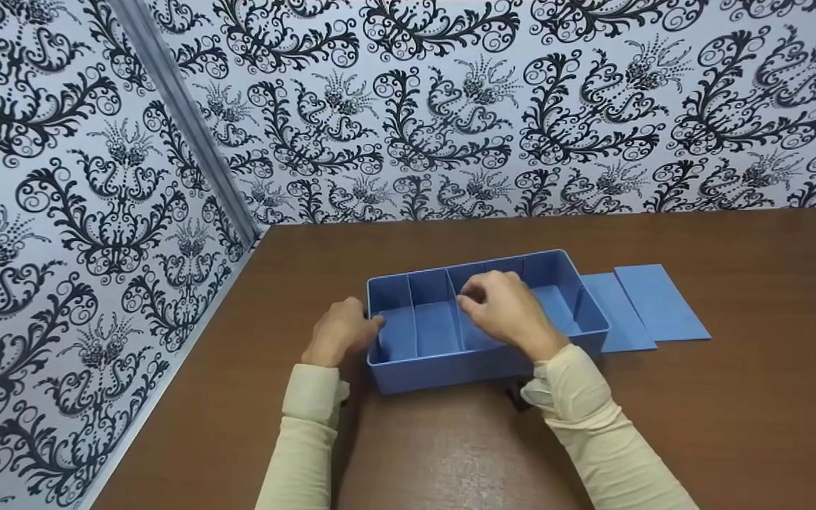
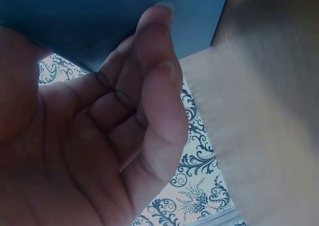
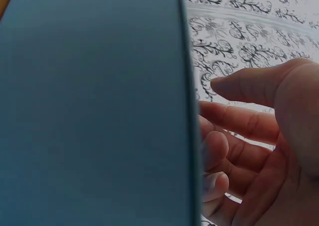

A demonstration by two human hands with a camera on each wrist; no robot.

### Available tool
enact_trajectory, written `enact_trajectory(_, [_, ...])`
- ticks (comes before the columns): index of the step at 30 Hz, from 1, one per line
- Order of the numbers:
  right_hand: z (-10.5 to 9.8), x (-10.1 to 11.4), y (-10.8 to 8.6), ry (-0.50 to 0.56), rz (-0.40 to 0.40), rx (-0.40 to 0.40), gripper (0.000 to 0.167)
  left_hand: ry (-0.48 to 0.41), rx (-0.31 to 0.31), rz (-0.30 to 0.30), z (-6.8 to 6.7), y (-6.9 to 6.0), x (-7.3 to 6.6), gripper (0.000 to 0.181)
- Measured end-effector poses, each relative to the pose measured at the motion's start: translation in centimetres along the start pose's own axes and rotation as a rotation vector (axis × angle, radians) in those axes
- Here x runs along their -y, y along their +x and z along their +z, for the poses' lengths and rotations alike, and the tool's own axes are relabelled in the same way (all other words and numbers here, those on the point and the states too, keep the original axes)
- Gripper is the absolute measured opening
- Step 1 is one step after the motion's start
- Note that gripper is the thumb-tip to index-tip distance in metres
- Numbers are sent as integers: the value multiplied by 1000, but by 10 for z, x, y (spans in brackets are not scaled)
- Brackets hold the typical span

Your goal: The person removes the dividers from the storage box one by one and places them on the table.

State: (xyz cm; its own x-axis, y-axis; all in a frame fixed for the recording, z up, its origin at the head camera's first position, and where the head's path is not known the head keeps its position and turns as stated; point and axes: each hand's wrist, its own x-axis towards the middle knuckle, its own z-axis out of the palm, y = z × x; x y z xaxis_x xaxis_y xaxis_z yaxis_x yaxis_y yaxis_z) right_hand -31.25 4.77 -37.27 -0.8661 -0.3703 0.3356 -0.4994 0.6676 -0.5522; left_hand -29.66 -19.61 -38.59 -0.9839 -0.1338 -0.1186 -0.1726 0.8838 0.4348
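A long blue box (image 1: pixel 450 372) with thin upright dividers (image 1: pixel 414 319) sits on the brown table. At its left end my left hand (image 1: pixel 341 329) holds the end wall, thumb over the rim and fingers along the outside. The left wrist view shows those bent fingers (image 2: pixel 159 101) against the blue wall (image 2: pixel 194 22). Over the middle of the box hovers my right hand (image 1: pixel 507 312), loosely curved, with nothing visible between thumb and forefinger. In the right wrist view a blue wall (image 3: pixel 99 111) hides part of its fingertips, so any contact there is unclear.
Two flat blue panels, a nearer one (image 1: pixel 617 312) and a farther one (image 1: pixel 663 301), lie overlapping on the table (image 1: pixel 755 397) right of the box. Patterned walls (image 1: pixel 450 106) stand behind and at the left.
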Motion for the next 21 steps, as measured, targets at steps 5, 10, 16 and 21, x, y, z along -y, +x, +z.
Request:
enact_trajectory(5, [8,-2,0,-6,38,23,14,-5,11,-6,-1,0,0,38])
enact_trajectory(10, [12,-3,0,-9,66,29,15,-5,14,-8,-1,0,-1,40])
enact_trajectory(16, [17,-4,0,-24,91,24,18,-18,19,-15,-1,0,-1,39])
enact_trajectory(21, [20,-3,0,-42,93,8,24,-27,22,-20,-1,0,0,37])
